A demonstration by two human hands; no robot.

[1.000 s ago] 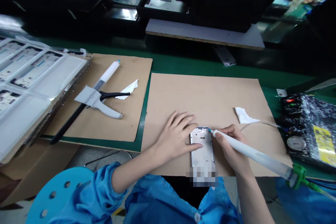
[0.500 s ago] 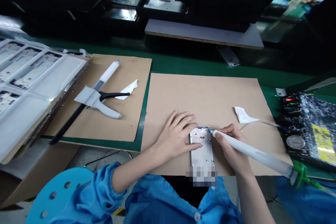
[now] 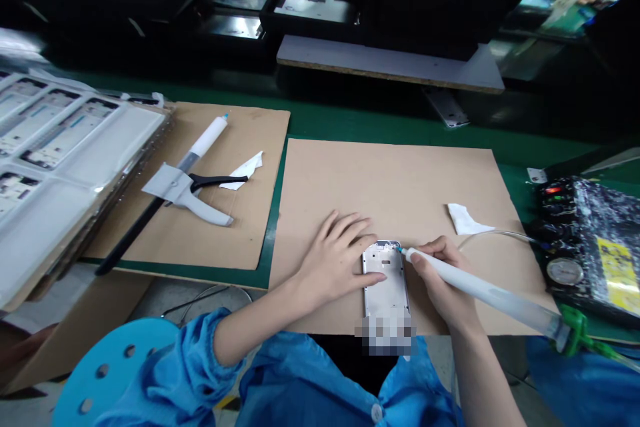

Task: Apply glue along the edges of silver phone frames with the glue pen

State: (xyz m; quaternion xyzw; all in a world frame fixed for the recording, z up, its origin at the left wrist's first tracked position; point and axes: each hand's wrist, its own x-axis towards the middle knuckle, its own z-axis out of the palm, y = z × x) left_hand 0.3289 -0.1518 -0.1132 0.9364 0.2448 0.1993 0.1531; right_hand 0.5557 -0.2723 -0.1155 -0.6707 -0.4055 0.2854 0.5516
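A green work surface [image 3: 350, 127] carries two brown cardboard mats. The larger mat [image 3: 390, 180] lies bare over most of its far half, its near edge at the bench lip; the smaller mat [image 3: 225, 227] sits left of it, a narrow green strip between them. A stack of white trays [image 3: 55, 167] overhangs the left side, and a control box [image 3: 595, 240] stands beyond the right edge.

The phone frame [image 3: 385, 277] lies flat near the large mat's near edge, its long axis running away from the person, top end far. The left hand [image 3: 335, 260] rests on its left side, fingers spread, thumb on the frame. The right hand [image 3: 440, 287] pinches a dispensing syringe [image 3: 480, 290], which slants from lower right to its blue tip at the frame's upper right corner. A white wipe [image 3: 463, 220] lies just beyond.
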